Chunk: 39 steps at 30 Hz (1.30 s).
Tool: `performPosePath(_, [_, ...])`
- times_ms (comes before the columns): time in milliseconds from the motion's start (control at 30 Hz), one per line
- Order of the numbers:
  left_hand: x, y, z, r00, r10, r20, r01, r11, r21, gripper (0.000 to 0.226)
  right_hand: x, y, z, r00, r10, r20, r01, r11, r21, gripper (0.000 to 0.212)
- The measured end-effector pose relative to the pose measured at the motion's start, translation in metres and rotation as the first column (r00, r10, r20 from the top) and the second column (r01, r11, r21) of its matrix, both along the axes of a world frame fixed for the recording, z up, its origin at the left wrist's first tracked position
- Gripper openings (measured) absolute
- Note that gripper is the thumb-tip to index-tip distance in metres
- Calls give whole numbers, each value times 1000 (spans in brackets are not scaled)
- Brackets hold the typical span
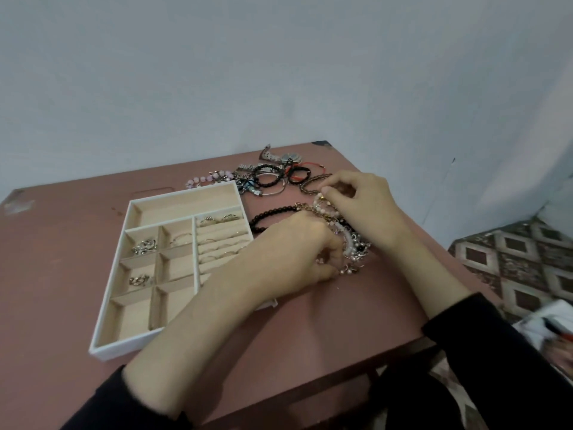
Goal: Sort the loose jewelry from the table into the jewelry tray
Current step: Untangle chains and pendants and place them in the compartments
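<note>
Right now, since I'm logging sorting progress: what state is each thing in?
Jewelry tray: on table, partly filled.
Long top compartment: empty.
Ring rolls: hold several rings.
Left hand: pinches tangled jewelry.
Right hand: pinches its bead strand.
Far pile: loose, unsorted.

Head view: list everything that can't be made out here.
jewelry tray: its near right corner and lower ring rows are hidden by the left forearm.
tangled bracelets: the left hand and right hand pinch into them; the fingers hide which strands.
far pile: its pieces are too small and overlapped to separate.
object at the right edge: blurred and cut off by the frame.
</note>
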<state>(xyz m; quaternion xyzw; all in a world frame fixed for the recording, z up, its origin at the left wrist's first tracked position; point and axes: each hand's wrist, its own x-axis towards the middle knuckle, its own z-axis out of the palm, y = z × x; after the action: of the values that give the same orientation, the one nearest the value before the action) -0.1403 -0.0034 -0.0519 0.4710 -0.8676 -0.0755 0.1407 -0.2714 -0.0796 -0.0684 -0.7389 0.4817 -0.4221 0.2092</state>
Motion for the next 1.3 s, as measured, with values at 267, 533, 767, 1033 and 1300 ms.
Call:
performPosePath(267, [8,2,3,983,101,-151,-93,994,61,5,-8,-1,2,991,7,132,-17,997,71,12])
performPosePath(533, [13,0,22,803,241,-546,-199,971,135,5,-31,4,19,976,168,-136,-140,971,196,25])
performPosePath(767, [8,-1,32,721,282,-633,-240,958,155,5,-52,13,40,805,374,-460,-198,901,386,23])
performPosePath(1033, [0,-2,28,729,271,-628,-224,962,154,4,-50,11,33,748,375,-547,-195,913,359,11])
performPosePath(1300, [4,-2,28,720,280,-636,-230,960,162,5,-45,10,32,760,344,-551,-193,930,314,5])
